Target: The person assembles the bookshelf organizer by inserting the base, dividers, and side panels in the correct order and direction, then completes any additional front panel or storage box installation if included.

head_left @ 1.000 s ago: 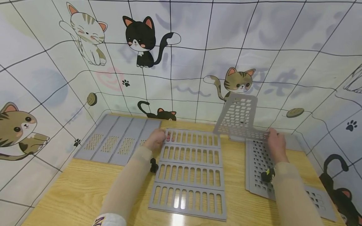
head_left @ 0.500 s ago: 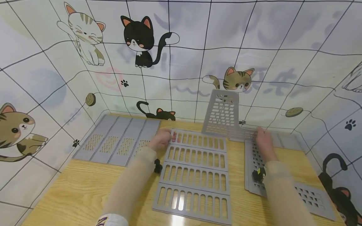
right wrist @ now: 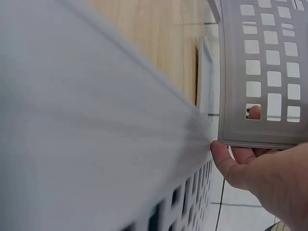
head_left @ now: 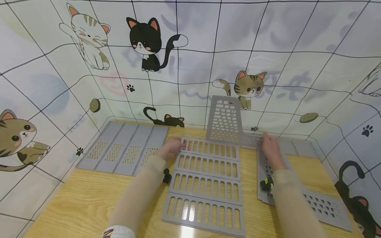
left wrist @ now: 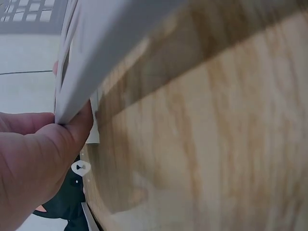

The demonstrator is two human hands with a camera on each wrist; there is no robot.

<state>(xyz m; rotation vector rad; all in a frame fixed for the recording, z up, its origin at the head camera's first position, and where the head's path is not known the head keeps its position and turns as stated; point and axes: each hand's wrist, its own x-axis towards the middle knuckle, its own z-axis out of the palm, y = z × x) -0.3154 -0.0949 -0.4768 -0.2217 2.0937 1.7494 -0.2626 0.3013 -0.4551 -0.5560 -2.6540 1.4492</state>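
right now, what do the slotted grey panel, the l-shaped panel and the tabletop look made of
Slotted grey panel: probably smooth moulded plastic, given its clean, rounded slots.
L-shaped panel: likely similar matte plastic; thin, with even, round-cornered holes.
Tabletop: wood or wood-look laminate, fairly glossy; it shows grain and a bright reflection.

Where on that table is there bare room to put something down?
Bare table shows front left, between the grooved panel and left sleeve; in the strip between the slotted panel and the lying perforated panel; and far right, before the flat back panel. The back middle is crowded: left hand gripping the slotted panel, right hand holding the raised perforated panel.
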